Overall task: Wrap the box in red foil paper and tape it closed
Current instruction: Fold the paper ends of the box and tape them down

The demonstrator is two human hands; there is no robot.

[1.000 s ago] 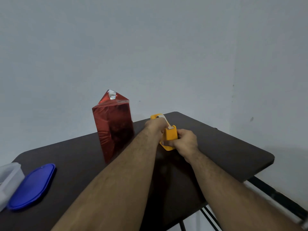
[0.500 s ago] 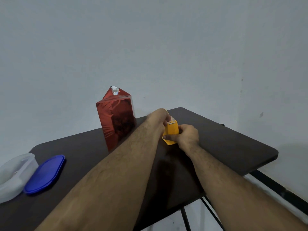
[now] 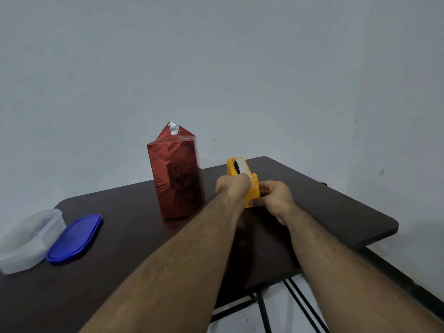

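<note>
The box wrapped in red foil [image 3: 176, 179] stands upright on the dark table [image 3: 336, 212], its top flap folded up into a point with a silver tip. To its right sits a yellow tape dispenser [image 3: 242, 174] with a white tape roll. My left hand [image 3: 231, 186] is at the dispenser's cutter end, fingers curled and hidden behind the hand. My right hand [image 3: 276, 198] grips the dispenser's near end from the right. Neither hand touches the box.
A blue oval lid [image 3: 74, 237] lies at the left of the table, beside a translucent plastic container [image 3: 26, 241]. The table's right edge and its black legs [image 3: 300, 306] are close on the right. A plain wall stands behind.
The view shifted slightly; both hands stay on the dispenser. The left hand has slid down from the roll toward the cutter, leaving the white roll exposed.
</note>
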